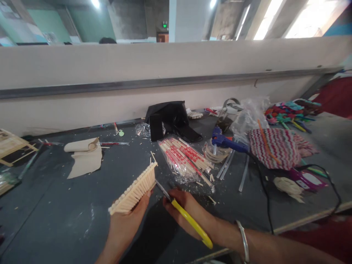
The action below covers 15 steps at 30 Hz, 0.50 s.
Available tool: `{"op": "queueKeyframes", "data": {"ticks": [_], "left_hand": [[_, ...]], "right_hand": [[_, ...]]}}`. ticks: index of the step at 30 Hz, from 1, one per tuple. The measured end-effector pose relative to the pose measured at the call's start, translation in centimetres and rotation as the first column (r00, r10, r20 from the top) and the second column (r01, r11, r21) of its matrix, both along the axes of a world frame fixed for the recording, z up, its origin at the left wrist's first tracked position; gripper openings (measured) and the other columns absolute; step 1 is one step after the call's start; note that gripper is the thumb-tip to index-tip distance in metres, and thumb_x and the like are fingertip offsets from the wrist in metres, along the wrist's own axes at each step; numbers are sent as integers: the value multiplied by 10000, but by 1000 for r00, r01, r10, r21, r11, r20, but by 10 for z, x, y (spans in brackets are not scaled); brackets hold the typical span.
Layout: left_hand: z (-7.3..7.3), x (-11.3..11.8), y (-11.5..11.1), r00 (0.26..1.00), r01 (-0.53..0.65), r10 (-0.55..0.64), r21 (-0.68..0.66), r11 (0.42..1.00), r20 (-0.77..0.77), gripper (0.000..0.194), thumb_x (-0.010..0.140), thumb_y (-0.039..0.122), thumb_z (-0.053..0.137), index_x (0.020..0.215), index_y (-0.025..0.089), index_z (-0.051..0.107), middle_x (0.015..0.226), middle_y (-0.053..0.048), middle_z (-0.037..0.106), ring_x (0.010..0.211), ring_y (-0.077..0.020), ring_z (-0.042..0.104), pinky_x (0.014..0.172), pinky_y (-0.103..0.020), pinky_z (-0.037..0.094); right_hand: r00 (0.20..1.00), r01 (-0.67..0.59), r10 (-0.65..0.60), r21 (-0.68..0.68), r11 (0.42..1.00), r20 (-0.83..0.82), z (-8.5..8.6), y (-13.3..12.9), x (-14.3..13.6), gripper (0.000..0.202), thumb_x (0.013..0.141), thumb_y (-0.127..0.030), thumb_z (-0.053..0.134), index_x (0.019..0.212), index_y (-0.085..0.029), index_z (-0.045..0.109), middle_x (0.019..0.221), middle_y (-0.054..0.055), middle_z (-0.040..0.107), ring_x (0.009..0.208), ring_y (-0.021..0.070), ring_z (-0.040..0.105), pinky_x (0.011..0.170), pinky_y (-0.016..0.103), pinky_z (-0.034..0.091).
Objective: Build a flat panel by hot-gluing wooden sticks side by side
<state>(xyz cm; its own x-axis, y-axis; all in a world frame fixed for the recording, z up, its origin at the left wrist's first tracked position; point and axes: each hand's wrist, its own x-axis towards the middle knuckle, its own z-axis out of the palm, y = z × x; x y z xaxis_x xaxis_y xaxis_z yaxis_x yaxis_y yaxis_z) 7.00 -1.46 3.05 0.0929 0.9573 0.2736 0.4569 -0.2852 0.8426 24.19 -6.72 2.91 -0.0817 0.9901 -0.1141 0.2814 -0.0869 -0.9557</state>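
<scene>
My left hand [129, 225] is closed around a small panel of short wooden sticks [134, 192], set side by side and tilted above the dark table. Wrapped in my right hand [189, 212] is a yellow-handled tool [189, 222] with a narrow metal end. That metal end meets or nearly meets the panel's right end; I cannot tell whether it touches. Just beyond my hands lies a clear plastic bag of wooden sticks [185, 157] with red printing. Cut stick bits [211, 200] are scattered near my right hand.
A blue glue gun [229, 142] with a black cord lies to the right, near clear glue sticks [244, 174] and a striped cloth pouch [275, 146]. Black folded material [170, 117] stands by the back wall. Leftward are a tan roll [85, 154] and a wooden stick frame [15, 145].
</scene>
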Motion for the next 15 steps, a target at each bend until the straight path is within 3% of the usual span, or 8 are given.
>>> {"op": "queueKeyframes", "data": {"ticks": [9, 15], "left_hand": [[7, 1, -9, 995, 24, -18, -60, 998, 103, 181, 701, 317, 679, 826, 207, 749, 847, -46, 757, 806, -238, 704, 848, -367, 541], [5, -3, -9, 994, 37, -28, -83, 996, 105, 204, 698, 294, 681, 861, 188, 742, 870, -53, 754, 820, -235, 700, 837, -345, 543]], "right_hand": [[995, -7, 4, 25, 1000, 98, 1, -6, -1, 46, 764, -135, 501, 748, -154, 539, 678, -22, 501, 618, 105, 461, 586, 215, 387], [998, -30, 41, -221, 975, 46, 20, -2, -2, 204, 730, -130, 516, 916, -183, 582, 541, -77, 443, 397, 78, 429, 402, 186, 341]]}}
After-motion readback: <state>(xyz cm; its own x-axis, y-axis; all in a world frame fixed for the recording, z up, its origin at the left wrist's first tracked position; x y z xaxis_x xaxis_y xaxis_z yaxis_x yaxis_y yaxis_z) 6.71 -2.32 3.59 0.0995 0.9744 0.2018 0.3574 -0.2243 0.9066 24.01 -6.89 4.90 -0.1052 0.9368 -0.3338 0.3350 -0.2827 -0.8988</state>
